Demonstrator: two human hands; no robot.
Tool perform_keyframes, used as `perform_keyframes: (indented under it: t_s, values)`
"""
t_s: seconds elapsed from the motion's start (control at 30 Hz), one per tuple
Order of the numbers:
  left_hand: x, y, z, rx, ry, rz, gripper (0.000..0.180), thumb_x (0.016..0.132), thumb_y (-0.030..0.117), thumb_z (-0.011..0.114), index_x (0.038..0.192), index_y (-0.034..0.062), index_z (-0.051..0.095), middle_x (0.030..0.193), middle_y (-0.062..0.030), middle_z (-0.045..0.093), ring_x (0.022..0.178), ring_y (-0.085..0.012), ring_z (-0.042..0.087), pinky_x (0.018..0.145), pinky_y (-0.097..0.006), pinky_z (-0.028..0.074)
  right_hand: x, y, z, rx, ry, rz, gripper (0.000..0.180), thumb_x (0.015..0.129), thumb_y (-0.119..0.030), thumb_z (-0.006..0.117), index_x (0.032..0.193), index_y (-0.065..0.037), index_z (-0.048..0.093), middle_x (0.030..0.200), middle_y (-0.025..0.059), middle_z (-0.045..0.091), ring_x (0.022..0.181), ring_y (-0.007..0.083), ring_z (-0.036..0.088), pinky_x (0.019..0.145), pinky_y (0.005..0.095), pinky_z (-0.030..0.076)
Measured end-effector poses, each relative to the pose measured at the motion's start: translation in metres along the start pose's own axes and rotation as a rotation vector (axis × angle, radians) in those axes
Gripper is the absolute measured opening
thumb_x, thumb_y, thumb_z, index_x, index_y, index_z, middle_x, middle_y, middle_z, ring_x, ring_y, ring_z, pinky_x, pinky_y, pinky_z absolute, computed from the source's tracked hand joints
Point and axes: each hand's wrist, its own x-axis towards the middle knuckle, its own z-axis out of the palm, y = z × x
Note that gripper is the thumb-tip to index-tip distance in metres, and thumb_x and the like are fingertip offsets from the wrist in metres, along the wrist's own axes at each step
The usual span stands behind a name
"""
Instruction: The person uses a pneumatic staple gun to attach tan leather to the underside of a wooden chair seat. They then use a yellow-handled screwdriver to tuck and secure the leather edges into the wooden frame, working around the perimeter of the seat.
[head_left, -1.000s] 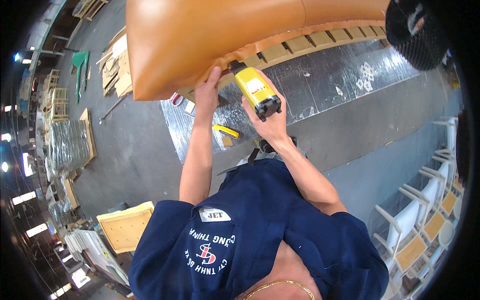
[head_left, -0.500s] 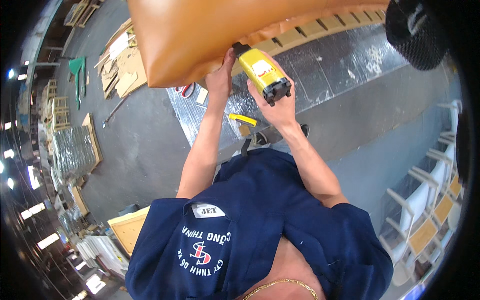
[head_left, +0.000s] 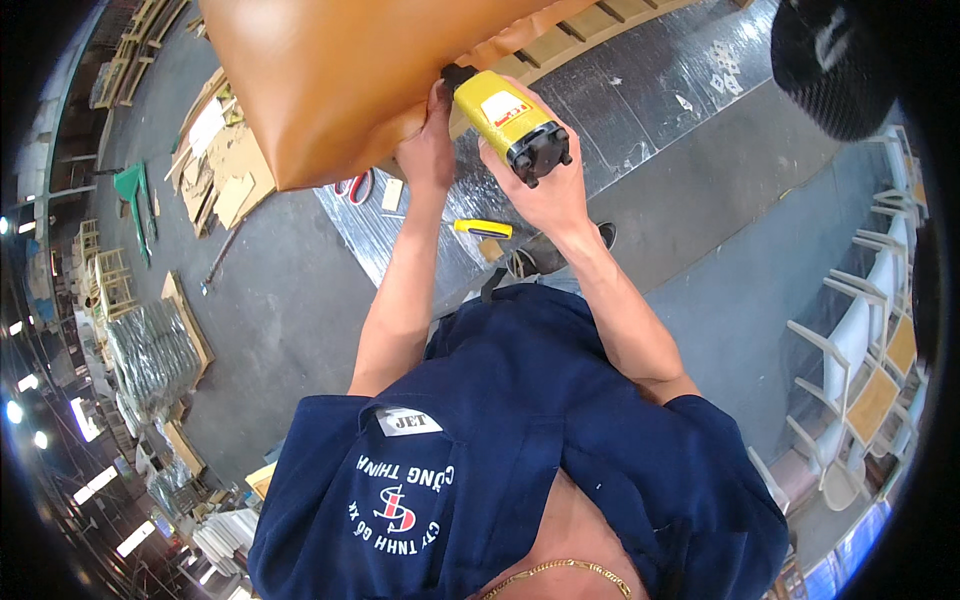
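Observation:
My right hand [head_left: 548, 195] is wrapped around a yellow and black staple gun [head_left: 503, 112]. The gun's black nose meets the lower edge of a tan leather-covered upholstered piece [head_left: 330, 95]. Just left of that nose, my left hand [head_left: 428, 158] pinches the leather's edge, its fingers partly hidden under the cover. A pale slatted frame [head_left: 570, 42] shows along the underside of the upholstery. Below my hands, a yellow utility knife [head_left: 482, 228] and red-handled scissors [head_left: 354, 188] lie on the plastic-wrapped surface [head_left: 345, 240].
Cardboard scraps [head_left: 232, 165] are piled on the floor at the left, near a green stand [head_left: 135, 205]. Wrapped stacked goods [head_left: 150, 345] stand farther left. Chair frames [head_left: 865, 400] line the right side. A dark mesh object [head_left: 830, 70] blocks the upper right.
The leather piece, the staple gun and both hands sit a little farther left in the picture, while the whole surroundings have shifted too. Both grips look the same.

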Motion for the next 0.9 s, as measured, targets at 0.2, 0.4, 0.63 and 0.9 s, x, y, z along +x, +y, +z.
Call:
perform_keyframes:
  t_s: [0.2, 0.4, 0.63, 0.9]
  values:
    - [0.012, -0.021, 0.002, -0.465, -0.067, -0.033, 0.031, 0.099, 0.021, 0.062, 0.122, 0.0002, 0.064, 0.119, -0.0089, 0.069, 0.110, -0.0191, 0.062, 0.097, -0.034, 0.046, -0.002, 0.004, 0.006, 0.017, -0.020, -0.068, 0.062, 0.073, -0.002, 0.073, 0.133, 0.000, 0.056, 0.115, 0.0187, 0.069, 0.106, 0.0263, 0.069, 0.093, 0.0336, 0.051]
    - [0.011, -0.009, -0.004, -0.234, -0.109, -0.026, 0.031, 0.098, 0.014, 0.063, 0.124, -0.0010, 0.061, 0.121, -0.0091, 0.067, 0.111, -0.0180, 0.061, 0.098, -0.033, 0.046, -0.006, 0.002, 0.009, 0.014, -0.007, -0.010, 0.062, 0.073, -0.001, 0.073, 0.133, 0.001, 0.056, 0.115, 0.0180, 0.069, 0.107, 0.0264, 0.069, 0.094, 0.0338, 0.051]
    - [0.004, 0.000, -0.016, -0.759, 0.027, -0.070, 0.030, 0.096, 0.014, 0.067, 0.121, -0.0031, 0.062, 0.117, -0.0074, 0.066, 0.106, -0.0151, 0.060, 0.094, -0.029, 0.047, -0.012, 0.005, 0.013, 0.013, -0.019, -0.057, 0.058, 0.076, -0.001, 0.072, 0.131, 0.001, 0.057, 0.114, 0.0167, 0.070, 0.105, 0.0224, 0.068, 0.093, 0.0325, 0.051]
    - [0.006, -0.019, -0.021, -0.298, -0.012, 0.144, 0.022, 0.096, 0.012, 0.064, 0.111, -0.0048, 0.065, 0.106, -0.0104, 0.070, 0.098, -0.0175, 0.063, 0.089, -0.032, 0.048, -0.017, 0.003, 0.023, 0.053, -0.012, -0.004, 0.060, 0.073, 0.000, 0.072, 0.131, 0.001, 0.056, 0.114, 0.0172, 0.070, 0.104, 0.0206, 0.068, 0.092, 0.0322, 0.051]
